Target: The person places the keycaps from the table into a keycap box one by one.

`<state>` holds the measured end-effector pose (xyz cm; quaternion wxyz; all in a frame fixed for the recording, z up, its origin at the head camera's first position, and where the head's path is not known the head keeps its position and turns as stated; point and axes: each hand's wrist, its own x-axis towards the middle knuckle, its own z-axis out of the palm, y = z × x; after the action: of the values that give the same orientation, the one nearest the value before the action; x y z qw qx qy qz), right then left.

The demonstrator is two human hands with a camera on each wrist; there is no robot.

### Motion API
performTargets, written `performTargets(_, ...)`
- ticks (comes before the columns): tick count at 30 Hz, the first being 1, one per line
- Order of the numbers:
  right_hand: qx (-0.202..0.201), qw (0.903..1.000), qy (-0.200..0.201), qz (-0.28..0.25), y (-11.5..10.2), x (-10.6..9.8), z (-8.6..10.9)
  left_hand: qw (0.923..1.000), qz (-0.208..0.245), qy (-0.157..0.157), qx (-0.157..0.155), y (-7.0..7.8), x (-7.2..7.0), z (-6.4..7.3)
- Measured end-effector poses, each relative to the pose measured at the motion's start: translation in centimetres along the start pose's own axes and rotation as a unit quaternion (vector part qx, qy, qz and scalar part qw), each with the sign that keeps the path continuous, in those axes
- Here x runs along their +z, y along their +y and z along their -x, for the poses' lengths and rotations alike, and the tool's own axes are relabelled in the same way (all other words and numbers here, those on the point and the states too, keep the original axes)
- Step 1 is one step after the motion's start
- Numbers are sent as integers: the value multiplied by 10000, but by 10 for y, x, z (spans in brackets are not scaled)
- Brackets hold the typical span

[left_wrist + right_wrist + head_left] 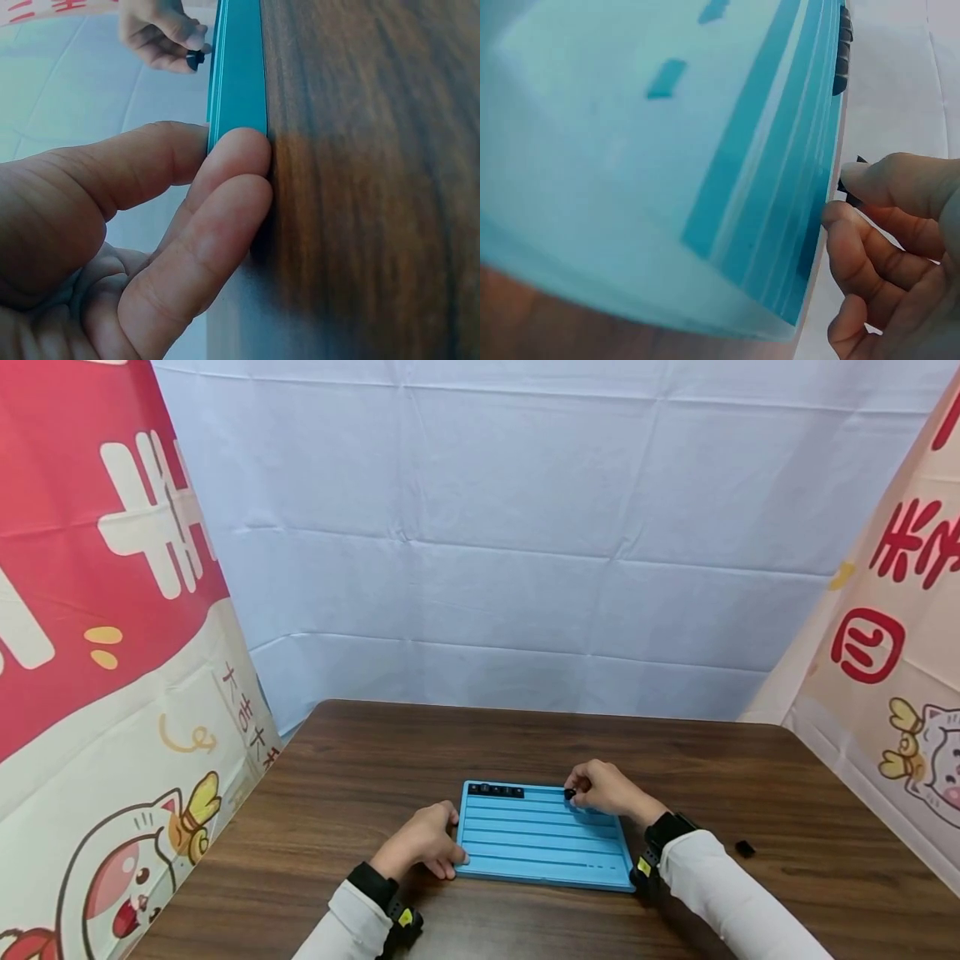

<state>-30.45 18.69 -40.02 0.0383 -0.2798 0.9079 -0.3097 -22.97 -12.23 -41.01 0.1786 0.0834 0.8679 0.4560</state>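
A light-blue ridged tray (543,846) lies on the wooden table, with a short row of black keycap-like pieces (495,791) in its top groove at the left. My left hand (429,842) grips the tray's left edge; in the left wrist view the thumb and two fingertips (238,154) touch that edge. Near the tray's top right, my right hand (609,789) pinches a small black keycap-like piece (569,794) between thumb and fingers. The same piece (849,187) shows in the right wrist view, partly hidden by the thumb.
One loose black piece (745,849) lies on the table (832,860) to the right of my right wrist. A pale blue cloth (525,543) hangs behind the table's far edge. Printed cloths (97,710) hang at both sides.
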Motion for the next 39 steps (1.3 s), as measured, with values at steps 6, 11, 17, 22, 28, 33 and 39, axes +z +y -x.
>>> performTargets(6, -49, 9999, 6, 90, -4, 1, -3, 10000, 9, -75, 20, 1, -1, -1)
performTargets(11, 24, 9998, 34, 173, -4, 5, -8, 10000, 32, -94, 10, 1, -1, -2)
performTargets(17, 109, 9997, 61, 186, -7, 8, -16, 9999, 82, -102, 7, 1, -1, -1)
performTargets(22, 19, 9999, -26, 148, -10, 10, -23, 9999, 99, -95, -4, 1, -1, 0)
performTargets(28, -62, 10000, -58, 26, -11, 14, -27, 9999, 89, -66, 22, 1, 0, 0)
performTargets(33, -79, 9999, -94, -33, -11, 20, -31, 9999, 84, -56, 21, 0, 1, 0)
performTargets(39, 14, 9999, -155, 12, -16, 24, -37, 9999, 95, -56, -44, 0, -1, 1)
